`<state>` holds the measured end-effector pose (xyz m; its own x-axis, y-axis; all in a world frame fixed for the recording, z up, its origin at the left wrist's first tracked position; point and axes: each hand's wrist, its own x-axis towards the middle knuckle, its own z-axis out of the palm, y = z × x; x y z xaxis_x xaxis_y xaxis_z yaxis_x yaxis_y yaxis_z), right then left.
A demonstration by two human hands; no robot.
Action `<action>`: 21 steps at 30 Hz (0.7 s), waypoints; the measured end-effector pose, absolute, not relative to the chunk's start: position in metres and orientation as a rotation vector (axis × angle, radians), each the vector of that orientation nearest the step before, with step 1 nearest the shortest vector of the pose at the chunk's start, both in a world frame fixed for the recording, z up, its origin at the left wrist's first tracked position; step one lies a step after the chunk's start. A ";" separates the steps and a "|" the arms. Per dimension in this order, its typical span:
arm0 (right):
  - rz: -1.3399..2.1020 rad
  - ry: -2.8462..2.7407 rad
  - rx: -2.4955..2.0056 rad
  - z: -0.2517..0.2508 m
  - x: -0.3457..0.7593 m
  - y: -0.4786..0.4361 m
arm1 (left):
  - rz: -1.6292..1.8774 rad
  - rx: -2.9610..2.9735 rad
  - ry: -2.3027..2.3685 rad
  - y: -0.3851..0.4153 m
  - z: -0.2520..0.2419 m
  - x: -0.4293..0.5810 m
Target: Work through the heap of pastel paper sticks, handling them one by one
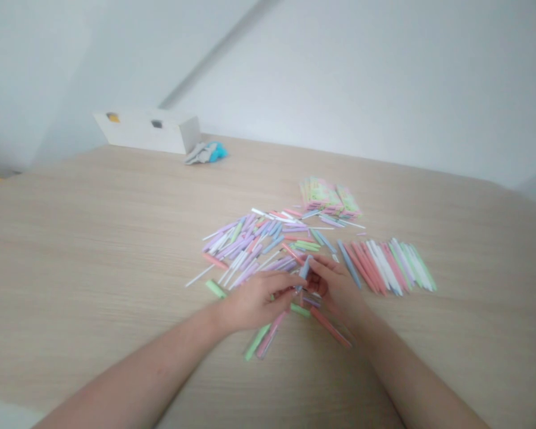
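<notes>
While the left hand [259,301] and right hand [333,285] pinch a pale blue straw [304,269] between their fingertips, a neat fanned row of roughly thirty pastel straws [382,266] lies to the right, a loose, uncountable heap of straws [250,241] lies left of it, and several stacked packets [330,196] sit toward the far edge of the pale wooden table [93,238].

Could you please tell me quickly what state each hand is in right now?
Left hand: closed, curled against a pale blue stick; whether it grips it cannot be told.
Right hand: closed, holding the pale blue stick.
</notes>
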<state>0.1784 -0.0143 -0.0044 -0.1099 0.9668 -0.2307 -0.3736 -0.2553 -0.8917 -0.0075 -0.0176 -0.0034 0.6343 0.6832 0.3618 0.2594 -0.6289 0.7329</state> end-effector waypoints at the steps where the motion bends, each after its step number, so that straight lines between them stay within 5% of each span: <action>1: 1.606 -0.817 -1.050 -0.004 0.178 -0.015 | 0.846 2.237 0.720 -0.018 -0.003 -0.008; 21: 1.653 -0.816 -1.090 -0.002 0.177 -0.019 | 0.870 2.277 0.700 -0.019 -0.007 -0.008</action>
